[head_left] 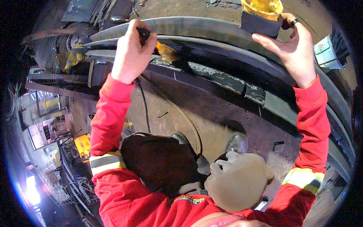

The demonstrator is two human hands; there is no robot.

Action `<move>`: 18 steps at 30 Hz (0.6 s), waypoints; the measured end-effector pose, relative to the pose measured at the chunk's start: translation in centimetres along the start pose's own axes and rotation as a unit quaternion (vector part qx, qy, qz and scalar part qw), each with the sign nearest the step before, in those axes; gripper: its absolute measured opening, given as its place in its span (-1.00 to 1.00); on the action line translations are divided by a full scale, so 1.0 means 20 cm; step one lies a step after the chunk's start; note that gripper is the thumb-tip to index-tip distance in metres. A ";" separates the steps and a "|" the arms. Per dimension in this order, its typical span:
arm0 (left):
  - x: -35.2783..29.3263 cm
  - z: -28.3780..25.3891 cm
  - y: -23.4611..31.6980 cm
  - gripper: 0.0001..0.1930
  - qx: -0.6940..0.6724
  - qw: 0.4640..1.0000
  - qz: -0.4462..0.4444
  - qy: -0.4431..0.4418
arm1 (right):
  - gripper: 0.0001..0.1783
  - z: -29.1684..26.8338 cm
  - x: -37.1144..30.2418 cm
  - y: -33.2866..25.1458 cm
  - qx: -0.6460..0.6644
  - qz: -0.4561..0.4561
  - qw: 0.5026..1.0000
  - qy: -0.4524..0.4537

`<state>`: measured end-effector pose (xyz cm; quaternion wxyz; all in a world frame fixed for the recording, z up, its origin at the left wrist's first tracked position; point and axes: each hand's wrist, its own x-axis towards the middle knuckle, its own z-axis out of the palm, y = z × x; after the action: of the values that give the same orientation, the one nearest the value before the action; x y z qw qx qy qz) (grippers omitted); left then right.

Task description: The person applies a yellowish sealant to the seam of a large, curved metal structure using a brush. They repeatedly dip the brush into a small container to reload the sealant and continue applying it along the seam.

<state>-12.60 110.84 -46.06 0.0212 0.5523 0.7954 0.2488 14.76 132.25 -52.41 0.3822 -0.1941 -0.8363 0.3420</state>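
Note:
My left hand [132, 55] is closed around the dark handle of a paintbrush [166, 52], its bristles stained orange-yellow. The brush tip is at a long dark steel beam [223, 62], whose ridges run across the view; whether the bristles touch it I cannot tell. Along the beam's near side runs a strip with rough, flaking grey patches [219, 75]. My right hand [297, 53] grips a small square-sided tub [261, 25], dark outside and smeared yellow inside, above the beam's far side. Its contents are not clearly visible.
Beyond the right end stands a white bucket [327, 55]. A hose [183, 113] curves over the brown floor [170, 94] near my boots [237, 143]. An orange case-like thing [82, 146] and metal racks lie at the left. Metal plates [77, 10] lie at the far left.

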 end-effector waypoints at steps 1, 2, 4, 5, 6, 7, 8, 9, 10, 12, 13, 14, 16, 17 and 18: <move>0.01 -0.03 0.04 -0.81 0.059 0.998 0.020 0.009 | -0.47 0.00 0.00 -0.01 -0.014 0.001 1.000 -0.001; 0.01 -0.02 0.05 -0.82 0.093 0.991 0.098 0.022 | -0.47 -0.01 0.00 -0.01 -0.028 0.003 1.000 -0.002; 0.00 0.04 0.12 -0.79 0.072 0.991 0.110 -0.025 | -0.48 0.00 0.01 -0.02 -0.016 -0.005 1.000 0.001; 0.00 0.08 0.15 -0.78 0.049 0.986 0.156 -0.038 | -0.48 0.01 0.00 0.01 0.005 -0.010 1.000 0.005; 0.01 0.08 0.19 -0.82 -0.019 0.995 0.071 -0.073 | -0.49 0.01 0.00 0.02 0.026 -0.016 1.000 0.010; 0.02 0.07 0.21 -0.80 -0.107 0.991 0.022 -0.079 | -0.49 0.01 0.00 0.02 0.030 -0.009 0.999 0.010; 0.04 0.06 0.22 -0.77 -0.194 0.977 -0.028 -0.084 | -0.49 0.00 0.00 0.01 0.034 -0.001 0.999 0.011; 0.06 0.06 0.21 -0.73 -0.280 0.953 -0.077 -0.088 | -0.50 0.00 0.00 0.01 0.038 0.007 0.999 0.012; 0.06 0.04 0.13 -0.74 -0.242 0.965 -0.055 -0.086 | -0.50 0.00 0.00 0.00 0.037 0.003 0.999 0.013; 0.05 -0.07 -0.02 -0.81 -0.041 0.997 -0.018 -0.062 | -0.50 0.00 0.00 -0.01 0.036 -0.006 0.999 0.013; 0.06 -0.12 -0.04 -0.85 0.057 0.997 0.003 -0.052 | -0.50 0.00 0.00 -0.01 0.026 -0.009 0.999 0.018; 0.07 -0.16 -0.05 -0.84 0.090 0.995 0.015 -0.032 | -0.49 0.00 0.00 0.00 0.016 -0.013 1.000 0.022; 0.06 -0.18 -0.05 -0.81 0.147 0.986 0.072 -0.026 | -0.48 0.01 0.00 0.00 0.004 -0.022 0.999 0.036; 0.06 -0.14 -0.02 -0.80 0.169 0.979 0.112 -0.025 | -0.48 0.01 0.00 0.00 0.001 -0.027 0.999 0.045; 0.05 -0.12 0.02 -0.77 0.132 0.982 0.113 -0.076 | -0.47 0.02 0.00 0.00 -0.002 -0.032 0.998 0.054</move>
<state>-13.26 110.95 -43.61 -0.0195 0.6540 0.7496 0.0999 14.45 132.00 -52.69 0.4368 -0.1866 -0.8210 0.3167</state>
